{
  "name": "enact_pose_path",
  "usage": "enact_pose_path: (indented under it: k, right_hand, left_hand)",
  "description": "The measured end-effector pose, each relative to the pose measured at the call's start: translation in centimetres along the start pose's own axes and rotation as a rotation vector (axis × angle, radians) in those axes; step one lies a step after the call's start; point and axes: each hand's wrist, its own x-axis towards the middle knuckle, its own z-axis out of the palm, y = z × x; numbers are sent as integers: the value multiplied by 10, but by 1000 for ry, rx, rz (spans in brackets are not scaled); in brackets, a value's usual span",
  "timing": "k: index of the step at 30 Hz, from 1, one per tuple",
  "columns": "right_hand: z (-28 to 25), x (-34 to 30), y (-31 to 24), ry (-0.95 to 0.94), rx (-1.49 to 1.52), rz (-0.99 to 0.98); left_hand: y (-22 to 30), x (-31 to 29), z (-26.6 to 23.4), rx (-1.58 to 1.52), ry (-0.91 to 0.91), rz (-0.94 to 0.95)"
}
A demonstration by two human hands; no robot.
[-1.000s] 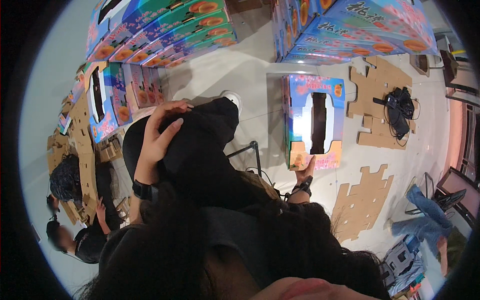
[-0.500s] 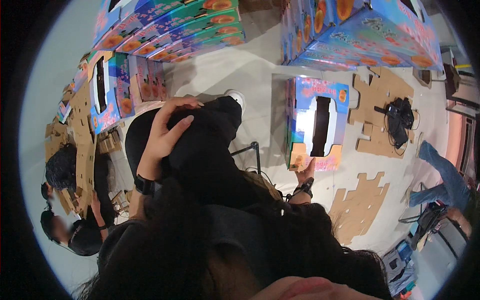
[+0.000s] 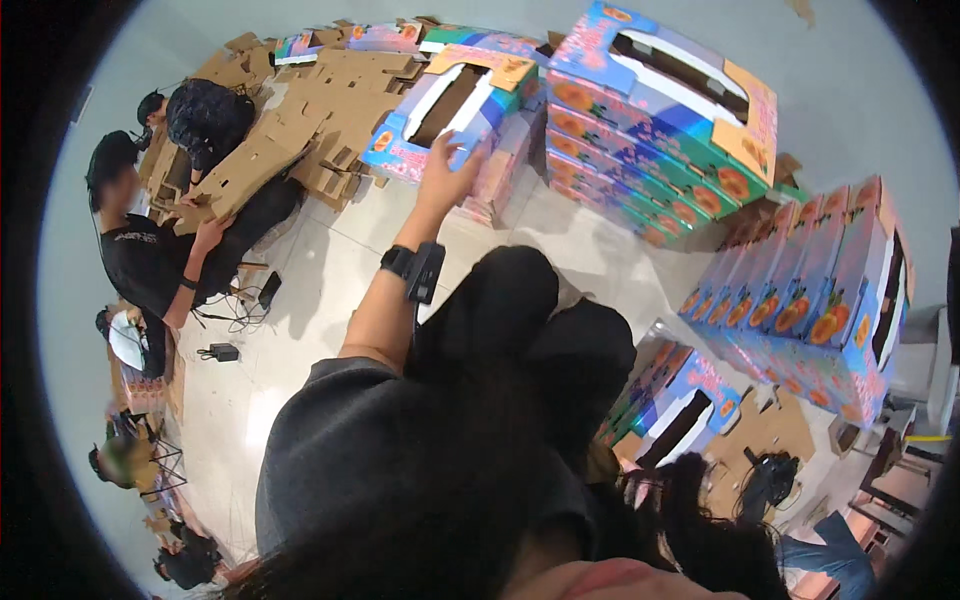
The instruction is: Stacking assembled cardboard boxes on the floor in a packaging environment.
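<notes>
My left hand is stretched forward with its fingers apart, at the near edge of a printed carton. The carton is blue and pink with orange fruit pictures and has a long slot in its top. Fingertips seem to touch its top beside the slot; blur hides how firmly. It sits on a low stack of pink-sided cartons. My right hand is out of sight. At lower right, past my knees, stands another slotted carton, partly covered by my hair.
A tall stack of cartons stands ahead, with a second stack to its right. Flat brown cardboard sheets pile up at far left. Two people sit nearby on the left, one handling a cardboard sheet. Cables and a black adapter lie on the floor.
My view has swung left. My left hand has left my thigh and reached out to the carton on the low stack. My right hand, formerly at the right-hand carton, has gone out of view.
</notes>
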Motion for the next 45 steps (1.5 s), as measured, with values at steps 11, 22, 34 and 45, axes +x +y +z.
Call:
enact_pose_path:
  k: [11,22,34,45]
  right_hand:
    - [-5,-93,-184,-109,-448,-648]
    - [-122,-101,-192,-137,-737,-391]
    - [-102,-190,-328,137,-324,-1056]
    - [-105,-243,-348,37,372,-1023]
  left_hand:
    - [-75,81,10,779,-300,-211]
    - [-71,57,-37,521,74,-177]
    - [95,-37,-218,564,-69,298]
    - [149,-137,-188,383,-686,867]
